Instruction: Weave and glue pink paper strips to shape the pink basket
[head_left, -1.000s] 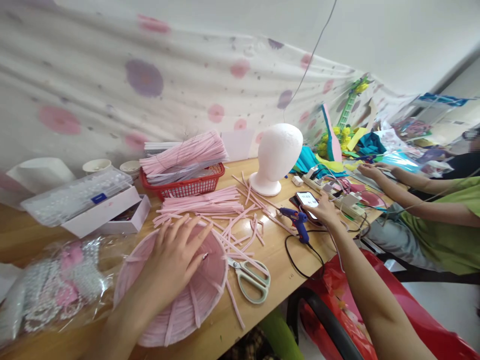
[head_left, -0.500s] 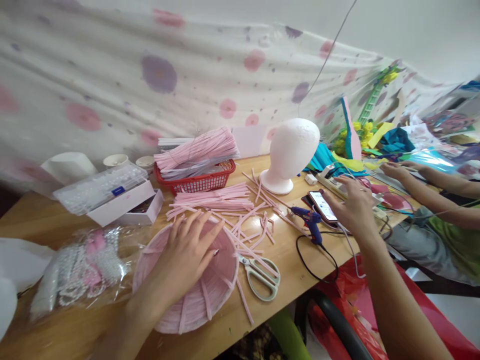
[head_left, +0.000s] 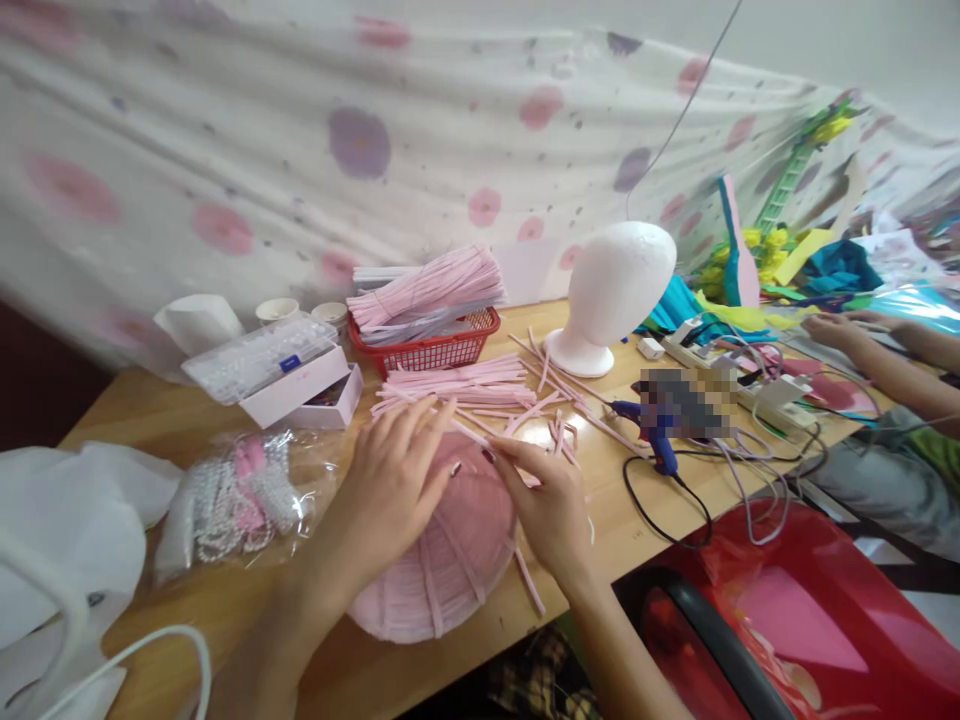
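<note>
My left hand (head_left: 390, 480) lies flat and open, fingers spread, on top of a round pink hat (head_left: 450, 560) made of pink strips, near the front edge of the wooden table (head_left: 150, 420). My right hand (head_left: 547, 505) rests at the hat's right edge. Its fingers are pressed together on a loose pink strip (head_left: 517, 475) lying across the rim. More cut pink strips (head_left: 457, 385) are scattered just behind both hands.
A red basket (head_left: 435, 350) of pink strips and a white foam head (head_left: 611, 290) stand at the back. A blue glue gun (head_left: 660, 445) with cables lies to the right. A bead box (head_left: 262, 360) and a bead bag (head_left: 240, 495) are on the left. A co-worker's hand (head_left: 840, 330) works far right, above a red chair (head_left: 787, 620).
My right hand left the phone at the right and came back to the hat's right edge, where it now covers the scissors' spot. My left hand stayed on the hat. The camera turned left.
</note>
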